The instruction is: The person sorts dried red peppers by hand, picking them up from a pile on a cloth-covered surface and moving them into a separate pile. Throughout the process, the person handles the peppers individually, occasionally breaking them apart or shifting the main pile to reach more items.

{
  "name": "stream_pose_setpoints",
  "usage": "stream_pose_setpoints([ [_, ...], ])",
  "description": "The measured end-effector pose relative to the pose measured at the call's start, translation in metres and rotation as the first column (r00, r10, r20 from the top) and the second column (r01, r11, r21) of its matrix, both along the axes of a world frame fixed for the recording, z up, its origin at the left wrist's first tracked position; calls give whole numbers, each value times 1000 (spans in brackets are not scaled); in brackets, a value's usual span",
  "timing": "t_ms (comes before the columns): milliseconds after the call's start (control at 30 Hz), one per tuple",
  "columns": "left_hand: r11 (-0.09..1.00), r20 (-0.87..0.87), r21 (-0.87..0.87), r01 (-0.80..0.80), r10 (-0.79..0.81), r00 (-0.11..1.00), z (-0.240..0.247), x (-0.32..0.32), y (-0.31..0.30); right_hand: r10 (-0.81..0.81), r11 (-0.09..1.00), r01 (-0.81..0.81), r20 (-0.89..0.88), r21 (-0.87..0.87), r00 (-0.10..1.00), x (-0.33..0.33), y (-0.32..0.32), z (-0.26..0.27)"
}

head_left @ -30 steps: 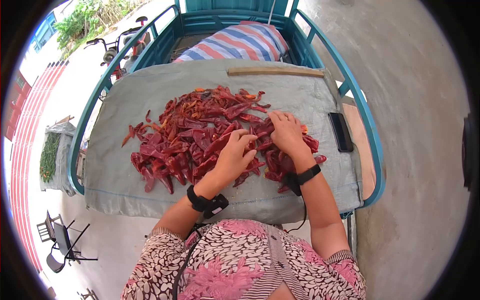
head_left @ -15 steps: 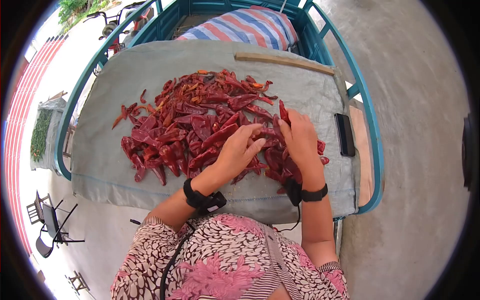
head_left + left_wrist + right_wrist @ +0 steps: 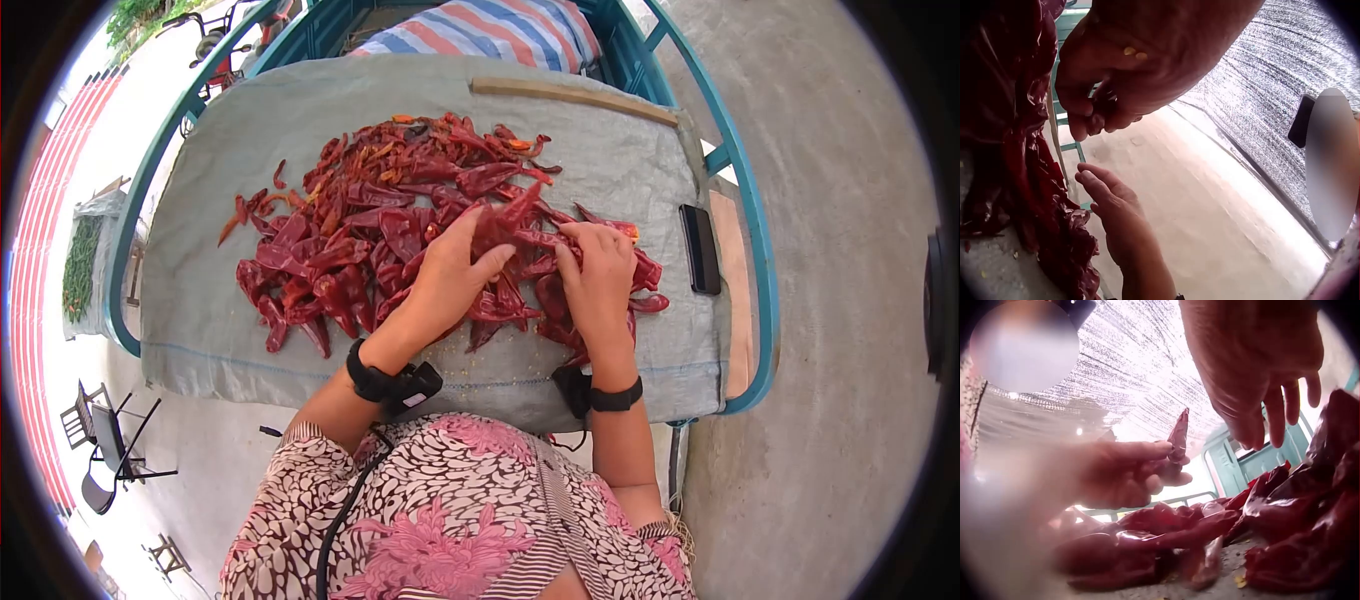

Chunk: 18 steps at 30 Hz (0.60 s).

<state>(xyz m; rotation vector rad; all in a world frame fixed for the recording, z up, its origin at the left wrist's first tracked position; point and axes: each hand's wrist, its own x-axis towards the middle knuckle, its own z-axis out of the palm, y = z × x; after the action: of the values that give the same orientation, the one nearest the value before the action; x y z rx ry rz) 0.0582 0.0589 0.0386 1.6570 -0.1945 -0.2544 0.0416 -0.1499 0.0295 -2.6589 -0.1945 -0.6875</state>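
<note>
A heap of dried red chili peppers (image 3: 345,245) lies on a grey woven sheet (image 3: 220,345). My left hand (image 3: 445,285) pinches one chili pepper (image 3: 1179,437) between thumb and fingers, its tip pointing up over the heap. In the left wrist view, two pale seeds (image 3: 1135,53) cling to that hand. Over the right end of the heap is my right hand (image 3: 600,285), close to the peppers there. Its fingers (image 3: 1274,415) hang loosely extended with nothing between them in the right wrist view.
The sheet covers the rear of a teal cart whose rail (image 3: 745,210) runs along the right. A black phone (image 3: 699,250) lies at the sheet's right edge, and a wooden strip (image 3: 570,100) along the far edge. A striped bag (image 3: 490,35) sits beyond.
Half a second ago a chili pepper stuck up by my right hand's fingers; now my left hand holds one upright. The right hand has lowered slightly. The head view has shifted.
</note>
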Motion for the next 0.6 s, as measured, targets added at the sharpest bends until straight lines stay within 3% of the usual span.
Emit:
stream_pose_setpoints([
  [33,995,127,80,-58,48,991,-8,2,-1,-12,1000,12,19,-23,1000,5,1,-7],
  [133,996,14,-59,-73,74,997,-18,1,2,9,989,-17,-55,-144,998,11,-1,-19],
  [267,918,462,170,-358,246,852,-29,11,12,-22,995,16,-66,-103,998,15,-1,-23],
  [367,882,592,212,-421,227,773,-26,9,18,-72,996,73,12,-42,997,9,-3,-9],
  [433,964,248,-88,-249,263,932,-20,2,15,-52,989,62,-72,135,996,-2,-2,1],
  [467,946,66,-257,-196,219,973,-16,0,14,-37,973,61,-110,223,993,-6,-2,6],
  [600,976,-38,-138,-170,166,985,-1,-2,13,-4,943,29,-74,331,997,-15,9,17],
])
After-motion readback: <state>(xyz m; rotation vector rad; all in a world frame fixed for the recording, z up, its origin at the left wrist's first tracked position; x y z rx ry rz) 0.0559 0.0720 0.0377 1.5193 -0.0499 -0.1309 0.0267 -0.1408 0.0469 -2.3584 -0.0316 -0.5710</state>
